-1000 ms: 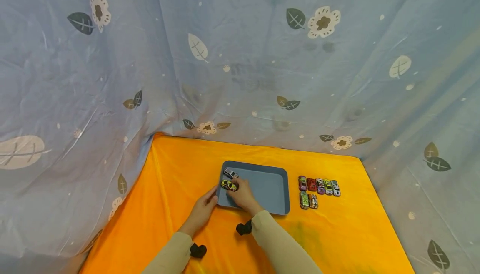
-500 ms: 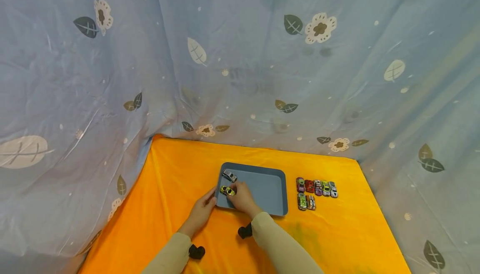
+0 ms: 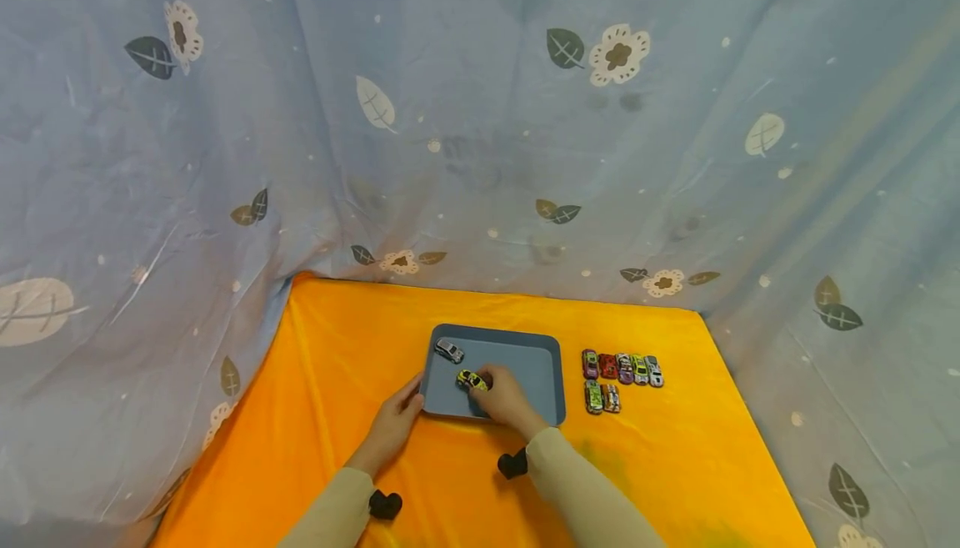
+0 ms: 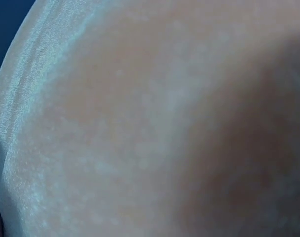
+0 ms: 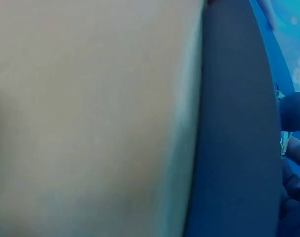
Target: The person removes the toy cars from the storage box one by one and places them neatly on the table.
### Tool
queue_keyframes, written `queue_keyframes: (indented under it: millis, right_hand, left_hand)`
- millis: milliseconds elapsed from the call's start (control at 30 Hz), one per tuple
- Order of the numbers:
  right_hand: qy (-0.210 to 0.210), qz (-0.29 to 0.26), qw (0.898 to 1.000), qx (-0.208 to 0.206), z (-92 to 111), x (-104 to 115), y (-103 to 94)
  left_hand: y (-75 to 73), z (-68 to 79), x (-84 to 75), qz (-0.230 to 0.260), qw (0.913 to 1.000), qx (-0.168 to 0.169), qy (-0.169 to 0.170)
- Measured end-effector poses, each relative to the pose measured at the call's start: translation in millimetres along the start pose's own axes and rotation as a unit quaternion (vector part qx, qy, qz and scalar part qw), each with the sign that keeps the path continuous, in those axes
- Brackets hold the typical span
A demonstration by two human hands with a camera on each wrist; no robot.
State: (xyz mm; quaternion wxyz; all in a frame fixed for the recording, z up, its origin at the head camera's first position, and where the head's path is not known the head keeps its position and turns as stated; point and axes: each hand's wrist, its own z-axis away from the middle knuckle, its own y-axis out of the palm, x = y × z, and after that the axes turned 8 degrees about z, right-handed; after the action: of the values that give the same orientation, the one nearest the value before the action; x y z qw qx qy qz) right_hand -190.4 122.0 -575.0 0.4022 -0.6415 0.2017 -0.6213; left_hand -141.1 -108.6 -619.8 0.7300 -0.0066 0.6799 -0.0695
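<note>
In the head view a grey-blue tray (image 3: 525, 377) lies on the orange cloth. My right hand (image 3: 506, 402) pinches a yellow and black toy car (image 3: 470, 379) over the left half of the tray. A silver toy car (image 3: 449, 350) sits tilted at the tray's back left corner, apart from that hand. At the tray's left edge, my left hand (image 3: 393, 427) holds the rim between thumb and fingers. The left wrist view is filled by blurred skin. In the right wrist view, fingers (image 5: 295, 113) show at the right edge around a small bright piece of the car.
To the right of the tray, several toy cars stand in two rows, among them a red one (image 3: 608, 366), a green one (image 3: 594, 396) and an orange-white one (image 3: 611, 398). A blue floral curtain (image 3: 480, 156) hangs behind and at both sides of the orange cloth (image 3: 450, 481).
My right hand has carried the yellow and black car away from the tray's left wall, toward its middle. The left hand stays at the tray's edge. The whole view has shifted slightly.
</note>
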Motion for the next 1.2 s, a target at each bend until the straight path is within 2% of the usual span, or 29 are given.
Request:
queue_keyframes:
  millis: [233, 500, 800, 1033, 1200]
  right_hand:
    - [0.04, -0.055, 0.997, -0.047, 9, -18, -26.8]
    - [0.05, -0.061, 0.989, -0.128, 19, -41, -55.1]
    - [0.085, -0.073, 0.983, -0.147, 36, -63, -83.6]
    - [0.113, -0.073, 0.974, -0.184, 49, -91, -100.4]
    - [0.135, -0.087, 0.969, -0.187, 63, -114, -109.9]
  left_hand:
    - [-1.3, -0.4, 0.7, 0.003, 1.0, 0.008, 0.005]
    - [-2.0, -0.3, 1.2, 0.002, 1.0, 0.006, -0.003]
    - [-3.1, 0.5, 2.0, 0.006, 1.0, 0.007, 0.002]
    - [-2.6, 0.7, 3.0, -0.001, 1.0, 0.008, -0.004]
    - [-2.5, -0.9, 3.5, 0.0, 0.9999, 0.01, -0.008]
